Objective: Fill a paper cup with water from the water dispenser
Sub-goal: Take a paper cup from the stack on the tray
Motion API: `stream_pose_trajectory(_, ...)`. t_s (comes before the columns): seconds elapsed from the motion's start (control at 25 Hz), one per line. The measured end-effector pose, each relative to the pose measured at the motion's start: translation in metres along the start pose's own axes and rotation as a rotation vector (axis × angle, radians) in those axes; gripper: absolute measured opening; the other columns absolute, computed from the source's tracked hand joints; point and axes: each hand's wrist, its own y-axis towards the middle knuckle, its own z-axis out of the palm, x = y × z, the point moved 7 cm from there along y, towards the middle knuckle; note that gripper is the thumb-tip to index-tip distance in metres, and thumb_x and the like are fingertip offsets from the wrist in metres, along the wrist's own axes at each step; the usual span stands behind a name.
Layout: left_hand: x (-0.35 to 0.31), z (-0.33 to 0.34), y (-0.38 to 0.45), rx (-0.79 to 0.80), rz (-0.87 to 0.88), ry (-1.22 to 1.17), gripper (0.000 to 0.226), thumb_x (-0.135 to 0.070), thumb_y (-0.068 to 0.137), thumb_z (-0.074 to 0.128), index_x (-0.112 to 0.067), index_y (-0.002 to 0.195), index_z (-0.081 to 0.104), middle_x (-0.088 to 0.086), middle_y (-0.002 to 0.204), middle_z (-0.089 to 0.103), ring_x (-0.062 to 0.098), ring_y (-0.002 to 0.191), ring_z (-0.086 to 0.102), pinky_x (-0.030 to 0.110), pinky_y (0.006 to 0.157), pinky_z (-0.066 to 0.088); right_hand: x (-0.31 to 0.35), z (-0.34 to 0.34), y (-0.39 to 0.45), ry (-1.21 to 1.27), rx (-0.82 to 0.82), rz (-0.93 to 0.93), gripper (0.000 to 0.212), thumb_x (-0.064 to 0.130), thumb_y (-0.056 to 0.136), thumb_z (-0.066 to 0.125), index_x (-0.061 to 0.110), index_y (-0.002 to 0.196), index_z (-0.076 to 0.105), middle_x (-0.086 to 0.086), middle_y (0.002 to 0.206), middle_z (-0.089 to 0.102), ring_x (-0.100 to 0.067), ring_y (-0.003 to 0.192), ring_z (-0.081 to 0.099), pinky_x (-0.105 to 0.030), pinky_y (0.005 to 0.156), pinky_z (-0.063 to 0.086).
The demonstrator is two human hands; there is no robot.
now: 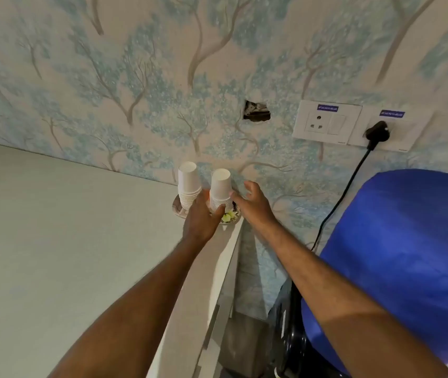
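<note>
The left hand (202, 214) wraps its grip around the base of the right cup stack (220, 190), fingers pressed against the nested rims, while the right hand (250, 203) hovers just beside that stack with fingers spread, touching nothing that can be seen. Pulling the top cup could lift several stuck together, or tip the stack off the plate (232, 218) at the counter (81, 241) edge. The left cup stack (188, 186) stands just beside; the water dispenser's blue bottle (408, 255) lies well right of the stack.

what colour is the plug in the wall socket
Black, with a black cord; the plug sits in the right-hand white socket plate, clearest in the head view.
</note>
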Motion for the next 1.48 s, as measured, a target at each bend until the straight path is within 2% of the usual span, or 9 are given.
stream_pose_trajectory(0.24, 0.018, 0.021, 0.031, 0.036, -0.059, -0.059, 0.062, -0.046, 0.089, 0.078, -0.019, 0.139, 0.051, 0.001, 0.137, 0.067, 0.026, 0.126, 0.065, 0.052, 0.098, 0.059, 0.018, 0.025, 0.038, -0.027, 0.003, -0.02, 0.082, 0.049, 0.085, 0.078, 0.02, 0.153, 0.041, -0.005, 0.157, 0.05, -0.022, 0.142, 0.049, -0.027, 0.1, 0.038)
stream_pose_trajectory(0.44, 0.026, 0.032, 0.046, 0.04, -0.03, -0.089, 0.065, -0.035, 0.089, 0.081, -0.017, 0.143, 0.05, 0.004, 0.138, 0.066, 0.025, 0.127, 0.064, 0.05, 0.101, 0.06, 0.018, 0.039, 0.054, -0.025, -0.004, -0.03, 0.076, 0.053, 0.078, 0.082, 0.026, 0.142, 0.051, 0.003, 0.139, 0.062, -0.016, 0.124, 0.06, -0.017, 0.08, 0.043)
stream_pose_trajectory(0.6, 0.031, 0.038, 0.055, 0.018, -0.046, -0.102, 0.062, -0.036, 0.089, 0.082, -0.017, 0.141, 0.054, 0.004, 0.136, 0.069, 0.026, 0.127, 0.066, 0.049, 0.102, 0.059, 0.014, 0.041, 0.06, -0.032, -0.018, -0.081, 0.064, 0.05, 0.081, 0.081, 0.027, 0.135, 0.057, 0.005, 0.131, 0.068, -0.014, 0.116, 0.063, -0.027, 0.091, 0.052)
stream_pose_trajectory(0.68, 0.034, 0.041, 0.057, 0.013, -0.067, -0.113, 0.062, -0.037, 0.088, 0.083, -0.019, 0.14, 0.054, 0.002, 0.137, 0.069, 0.026, 0.128, 0.066, 0.046, 0.102, 0.059, 0.014, 0.04, 0.062, -0.025, -0.02, -0.087, 0.058, 0.049, 0.082, 0.08, 0.027, 0.133, 0.059, 0.008, 0.127, 0.069, -0.012, 0.113, 0.064, -0.024, 0.088, 0.052)
stream_pose_trajectory(0.76, 0.036, 0.043, 0.058, 0.009, -0.085, -0.132, 0.062, -0.039, 0.087, 0.083, -0.02, 0.139, 0.055, 0.0, 0.135, 0.069, 0.024, 0.126, 0.067, 0.036, 0.096, 0.058, 0.014, 0.038, 0.063, -0.018, -0.014, -0.082, 0.054, 0.048, 0.082, 0.081, 0.029, 0.129, 0.061, 0.013, 0.119, 0.068, -0.009, 0.109, 0.063, -0.016, 0.079, 0.048)
stream_pose_trajectory(0.88, 0.04, 0.043, 0.058, -0.001, -0.095, -0.152, 0.06, -0.042, 0.086, 0.083, -0.021, 0.136, 0.057, -0.001, 0.13, 0.071, 0.023, 0.122, 0.068, 0.028, 0.087, 0.049, 0.016, 0.034, 0.065, 0.001, -0.023, -0.079, 0.052, 0.047, 0.082, 0.082, 0.03, 0.127, 0.063, 0.014, 0.117, 0.068, -0.008, 0.108, 0.063, -0.011, 0.074, 0.045)
stream_pose_trajectory(1.08, 0.041, 0.045, 0.059, 0.001, -0.105, -0.13, 0.065, -0.04, 0.086, 0.083, -0.021, 0.142, 0.055, 0.001, 0.138, 0.068, 0.026, 0.129, 0.064, 0.03, 0.095, 0.046, 0.025, 0.029, 0.063, 0.034, -0.05, -0.113, 0.052, 0.047, 0.082, 0.081, 0.031, 0.128, 0.063, 0.016, 0.118, 0.066, -0.007, 0.11, 0.062, -0.011, 0.076, 0.044)
stream_pose_trajectory(1.28, 0.045, 0.046, 0.058, 0.021, -0.148, -0.099, 0.063, -0.041, 0.086, 0.083, -0.021, 0.138, 0.053, 0.001, 0.136, 0.068, 0.026, 0.126, 0.065, 0.032, 0.093, 0.048, 0.044, 0.017, 0.058, 0.125, -0.092, -0.169, 0.051, 0.045, 0.087, 0.078, 0.027, 0.131, 0.061, 0.014, 0.121, 0.066, -0.008, 0.113, 0.064, -0.019, 0.084, 0.049)
stream_pose_trajectory(1.48, 0.039, 0.039, 0.051, 0.03, -0.141, -0.06, 0.059, -0.041, 0.089, 0.08, -0.021, 0.137, 0.053, 0.003, 0.135, 0.067, 0.026, 0.123, 0.066, 0.042, 0.094, 0.058, 0.058, -0.01, 0.033, 0.31, -0.252, -0.208, 0.037, 0.038, 0.091, 0.078, 0.024, 0.122, 0.062, 0.019, 0.109, 0.068, 0.017, 0.092, 0.064, -0.005, 0.071, 0.049)
